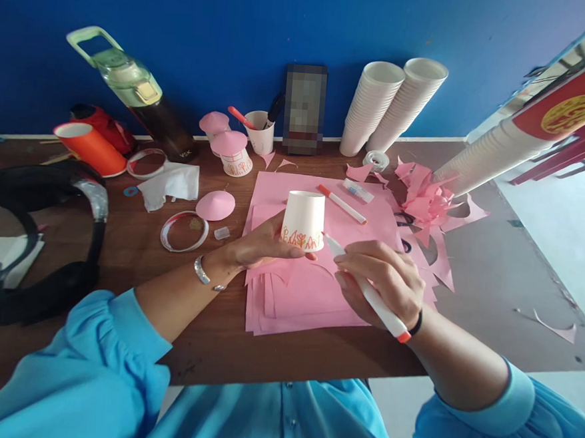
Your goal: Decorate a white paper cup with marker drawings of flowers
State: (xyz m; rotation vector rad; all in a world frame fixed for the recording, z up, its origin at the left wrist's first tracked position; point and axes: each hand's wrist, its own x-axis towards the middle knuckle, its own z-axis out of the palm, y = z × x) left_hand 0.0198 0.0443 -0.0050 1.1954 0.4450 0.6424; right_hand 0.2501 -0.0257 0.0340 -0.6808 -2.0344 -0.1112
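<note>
My left hand (265, 244) grips a white paper cup (305, 212), held upside down over a stack of pink paper (291, 299). Orange and green plant-like drawings run along the cup's rim, which faces down. In my right hand (385, 282) is a white marker (377, 301) with an orange-red end, its tip beside the cup's right lower edge. Whether the tip touches the cup I cannot tell. Another orange-capped marker (342, 204) and a glue stick (358, 190) lie on the pink paper behind the cup.
To the left are a pink paper cone (216, 206), tape rolls (184, 231), and black headphones (96, 232). Cups with pink cone roofs (237, 165), a pen cup (261, 137) and a bottle (150, 102) stand behind. Stacked cups (370, 108) and pink scraps (427, 198) are to the right.
</note>
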